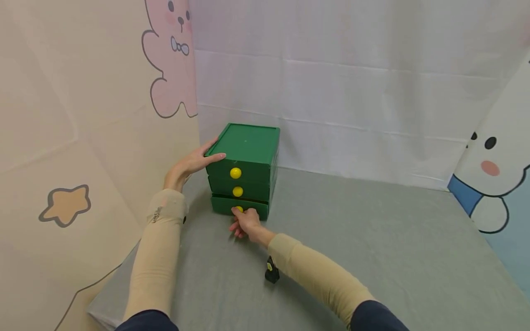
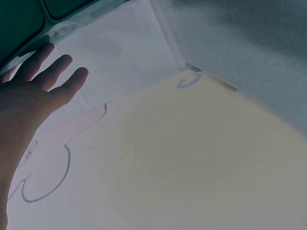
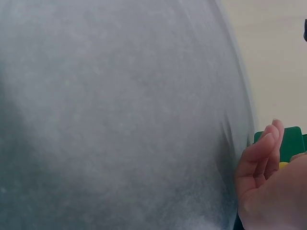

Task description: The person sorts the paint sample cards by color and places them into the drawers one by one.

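Note:
A small green drawer cabinet (image 1: 252,142) with three drawers, each with a round yellow knob, stands on the grey-covered table (image 1: 372,239). Its bottom drawer (image 1: 221,204) sticks out a little past the two above, showing a dark gap along its top edge. My right hand (image 1: 250,224) pinches the bottom yellow knob (image 1: 239,209) between thumb and fingers; the right wrist view shows the knob mostly hidden behind the hand. At the cabinet's upper left edge rests my left hand (image 1: 194,162), thumb across the top and the other fingers extended along the side (image 2: 45,72).
Below my right forearm is a small black object (image 1: 272,270) with a yellow mark. Behind the cabinet hangs a white cloth wall (image 1: 352,105). A cream wall sheet (image 1: 99,115) with cartoon prints rises on the left, and another printed sheet (image 1: 509,184) on the right.

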Demonstrator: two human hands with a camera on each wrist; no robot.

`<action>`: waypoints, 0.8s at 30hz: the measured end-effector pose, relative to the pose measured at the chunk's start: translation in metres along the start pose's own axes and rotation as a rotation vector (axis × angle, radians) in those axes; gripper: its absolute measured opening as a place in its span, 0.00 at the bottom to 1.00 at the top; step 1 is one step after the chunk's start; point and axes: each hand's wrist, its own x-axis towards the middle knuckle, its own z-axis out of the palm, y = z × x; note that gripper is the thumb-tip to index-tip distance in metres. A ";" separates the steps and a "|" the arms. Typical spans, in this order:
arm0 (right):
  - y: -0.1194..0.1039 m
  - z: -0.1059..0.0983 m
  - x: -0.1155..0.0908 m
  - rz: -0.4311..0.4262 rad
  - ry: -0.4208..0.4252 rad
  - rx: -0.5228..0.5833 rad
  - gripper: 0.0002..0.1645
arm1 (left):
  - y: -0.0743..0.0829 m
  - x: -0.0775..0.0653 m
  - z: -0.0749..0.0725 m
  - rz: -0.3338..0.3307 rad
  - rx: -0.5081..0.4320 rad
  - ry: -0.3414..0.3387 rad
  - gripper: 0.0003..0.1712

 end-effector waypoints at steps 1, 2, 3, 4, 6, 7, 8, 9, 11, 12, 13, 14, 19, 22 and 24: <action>0.000 0.000 0.001 -0.001 -0.002 0.000 0.32 | 0.000 0.000 0.000 -0.001 -0.001 -0.003 0.51; 0.000 0.000 0.002 0.001 -0.003 0.005 0.32 | 0.000 0.000 0.000 -0.003 0.000 -0.005 0.51; 0.000 -0.001 0.002 0.000 -0.004 0.007 0.32 | 0.000 -0.001 0.000 -0.004 0.001 -0.005 0.50; 0.000 -0.001 0.003 -0.001 -0.005 0.009 0.32 | 0.000 -0.001 0.000 -0.003 0.001 -0.006 0.50; 0.000 -0.001 0.005 -0.001 -0.005 0.015 0.32 | 0.001 -0.001 0.000 0.001 0.000 -0.004 0.50; 0.001 -0.003 0.006 0.000 -0.002 0.020 0.32 | 0.001 0.000 0.001 0.003 -0.002 -0.006 0.50; 0.001 -0.004 0.007 0.002 0.003 0.024 0.32 | 0.002 0.002 0.002 0.006 -0.003 -0.008 0.50; 0.001 -0.005 0.008 0.003 0.007 0.028 0.32 | 0.003 0.003 0.003 0.010 -0.007 -0.010 0.50; 0.001 -0.007 0.009 0.011 0.012 0.034 0.32 | 0.004 0.006 0.004 0.015 -0.008 -0.014 0.50; 0.001 -0.009 0.010 0.015 0.014 0.037 0.32 | 0.004 0.007 0.005 0.022 -0.006 -0.017 0.51; 0.001 -0.010 0.011 0.021 0.014 0.042 0.32 | 0.005 0.009 0.006 0.026 -0.005 -0.019 0.51; 0.000 -0.012 0.011 0.026 0.014 0.045 0.32 | 0.005 0.010 0.007 0.030 -0.002 -0.022 0.51; 0.000 -0.017 0.013 0.051 -0.003 0.053 0.32 | 0.005 0.011 0.008 0.030 -0.014 -0.021 0.53; -0.005 -0.020 0.009 0.084 -0.037 0.055 0.33 | 0.003 0.010 0.007 0.032 -0.027 -0.016 0.52; -0.009 -0.023 0.003 0.096 -0.067 0.036 0.33 | 0.003 0.009 0.005 0.036 -0.032 -0.013 0.51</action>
